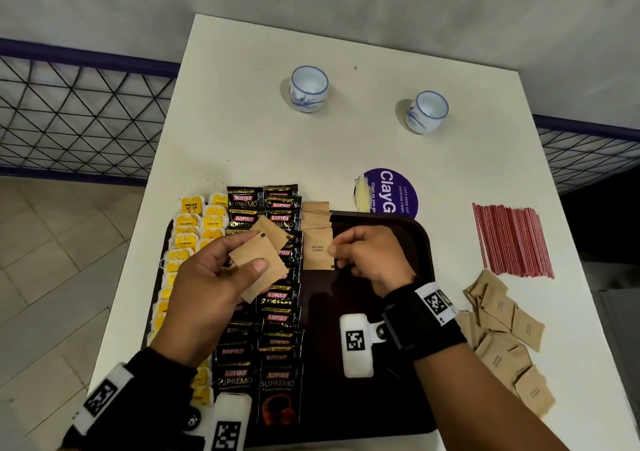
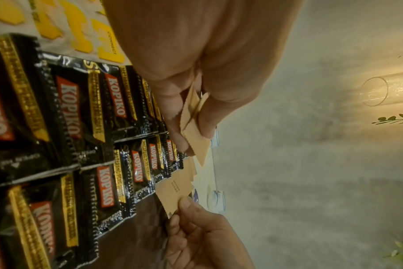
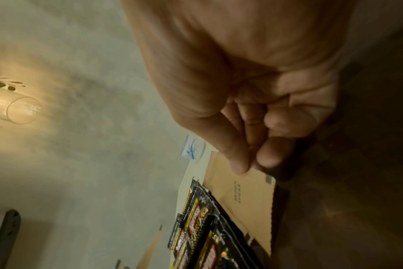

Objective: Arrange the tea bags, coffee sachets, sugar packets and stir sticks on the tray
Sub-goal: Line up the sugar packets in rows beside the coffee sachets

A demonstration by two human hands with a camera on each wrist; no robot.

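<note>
A dark brown tray point(image 1: 420, 243) holds a column of yellow tea bags point(image 1: 183, 239), two columns of black Kopiko coffee sachets point(image 1: 278, 333) and a short row of brown sugar packets point(image 1: 316, 215) at its far edge. My left hand point(image 1: 221, 277) holds a small fan of brown sugar packets point(image 1: 258, 263) point(image 2: 193, 131) above the coffee sachets. My right hand point(image 1: 367, 256) pinches the right edge of one brown sugar packet point(image 1: 318, 250) point(image 3: 242, 196) point(image 2: 173, 191) lying in that row. Loose sugar packets point(image 1: 505, 340) and red stir sticks point(image 1: 510, 239) lie on the table to the right.
Two blue-and-white cups point(image 1: 308, 89) point(image 1: 427, 111) stand at the back of the white table point(image 1: 242, 121). A purple round sticker point(image 1: 391, 191) lies behind the tray. A wire-mesh fence point(image 1: 69, 115) runs to the left and right of the table.
</note>
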